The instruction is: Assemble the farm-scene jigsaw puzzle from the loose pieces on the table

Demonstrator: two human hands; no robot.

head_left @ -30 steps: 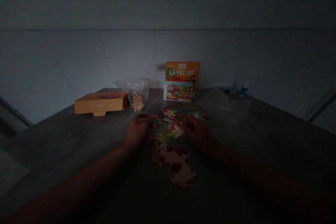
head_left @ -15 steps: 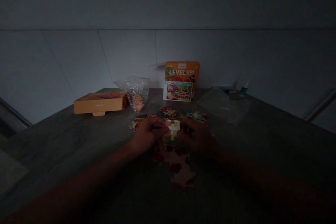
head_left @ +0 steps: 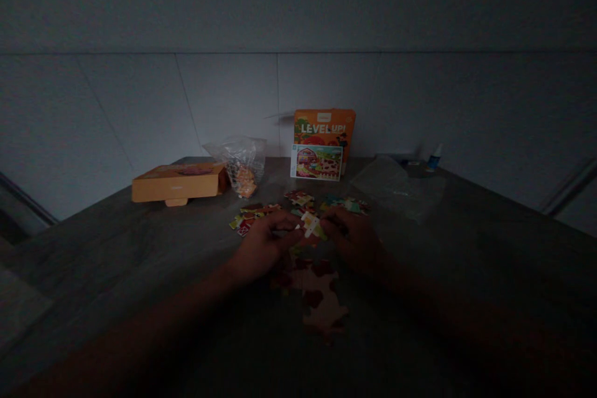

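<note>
Between the fingertips of both hands is a jigsaw puzzle piece (head_left: 310, 224), pale with yellow and green parts, tilted and raised off the table. My left hand (head_left: 268, 239) pinches its left side between thumb and fingers. At its right side, my right hand (head_left: 352, 237) has thumb and fingers closed on the edge. Below them lie joined puzzle pieces (head_left: 321, 298) with a cow-like pink and dark red pattern, partly in shadow. Loose pieces lie beyond the hands: a group at the left (head_left: 243, 221), one in the middle (head_left: 299, 198) and one at the right (head_left: 347, 204).
An orange box (head_left: 177, 185) lies at the left beside a clear bag (head_left: 242, 168) with pieces inside. At the back stand an orange "LEVEL UP!" box (head_left: 324, 126) and a farm picture card (head_left: 317, 163). A plastic bag (head_left: 396, 186) and a small bottle (head_left: 435, 158) are at the right.
The puzzle piece between my hands has been turned and now sits at a slant. My fingers have shifted slightly around it; the other things stay in place.
</note>
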